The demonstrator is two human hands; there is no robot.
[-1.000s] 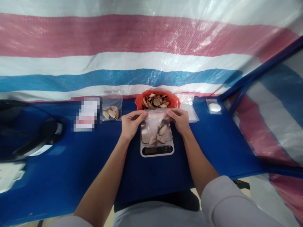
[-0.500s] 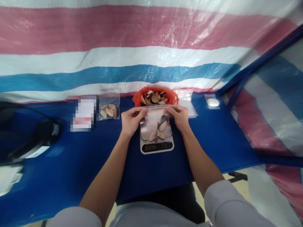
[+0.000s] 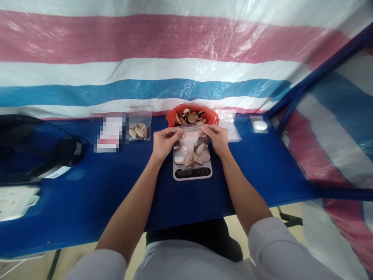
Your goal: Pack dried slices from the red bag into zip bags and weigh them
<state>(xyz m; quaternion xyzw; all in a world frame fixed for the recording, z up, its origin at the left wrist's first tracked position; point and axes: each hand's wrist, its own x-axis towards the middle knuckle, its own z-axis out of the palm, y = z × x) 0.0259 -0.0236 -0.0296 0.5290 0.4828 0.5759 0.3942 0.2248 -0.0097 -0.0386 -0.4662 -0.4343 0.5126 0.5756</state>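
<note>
Between my two hands hangs a clear zip bag (image 3: 189,147) with several pale dried slices (image 3: 199,154) in its lower part. My left hand (image 3: 166,143) pinches the top left corner of the bag, thumb against fingers. At the top right corner my right hand (image 3: 216,138) does the same. Under and behind the bag is a white kitchen scale (image 3: 192,175) with a steel plate and a dark display strip; the bag covers much of its plate. Just beyond the bag stands a red plastic bag (image 3: 214,116) full of dried slices with dark edges.
Left of the scale lies another filled zip bag (image 3: 139,130), beside a blurred-out phone-like item (image 3: 110,134). Flat clear bags (image 3: 231,126) and a small packet with a white disc (image 3: 259,125) lie to the right. A black device (image 3: 65,151) and a white power strip (image 3: 17,202) sit at far left.
The view has shifted slightly, so the table things sit a little differently in the picture. Both hands keep their pinch on the bag's top corners over the scale.
</note>
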